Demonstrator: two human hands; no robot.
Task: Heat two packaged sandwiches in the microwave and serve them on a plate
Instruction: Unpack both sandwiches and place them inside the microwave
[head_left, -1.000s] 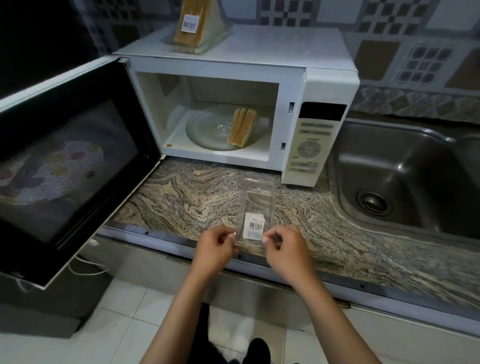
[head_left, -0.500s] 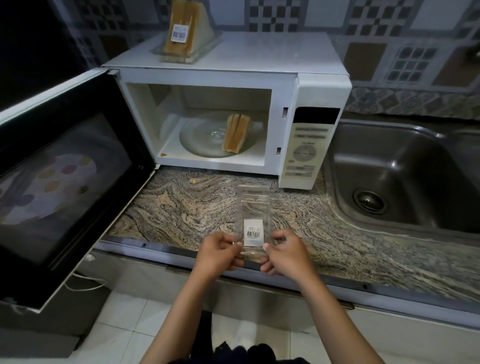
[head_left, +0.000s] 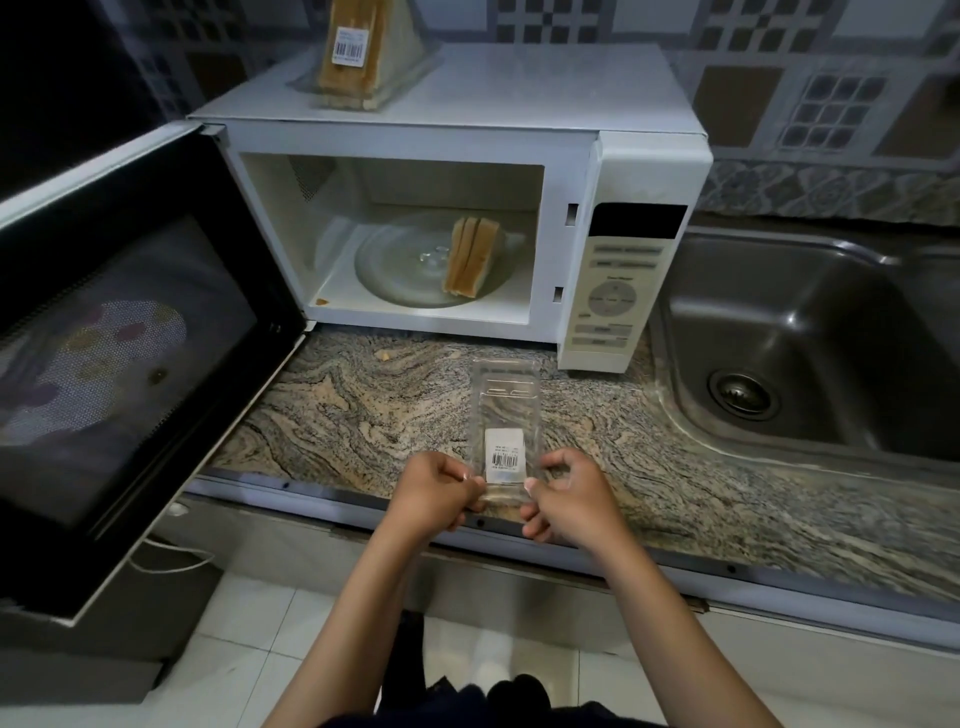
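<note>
Head view, hands: left hand (head_left: 434, 491) and right hand (head_left: 569, 493) each pinch the empty wrapper (head_left: 505, 431) by its near corners.
Advice: set it aside on the counter (head_left: 363, 415).
Microwave (head_left: 467, 171): door open, unwrapped sandwich (head_left: 470, 257) on the turntable.
On top: packaged sandwich (head_left: 358, 52), likely next to unwrap.

Barcode labels, print too small to read, on the empty clear package (head_left: 505, 415) between the hands and the wrapped sandwich (head_left: 353, 57) atop the microwave (head_left: 519, 98); control panel (head_left: 615, 291) lettering illegible.

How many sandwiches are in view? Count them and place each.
2. One unwrapped sandwich stands on the microwave's turntable; one packaged sandwich sits atop the microwave. None visible elsewhere.
</note>
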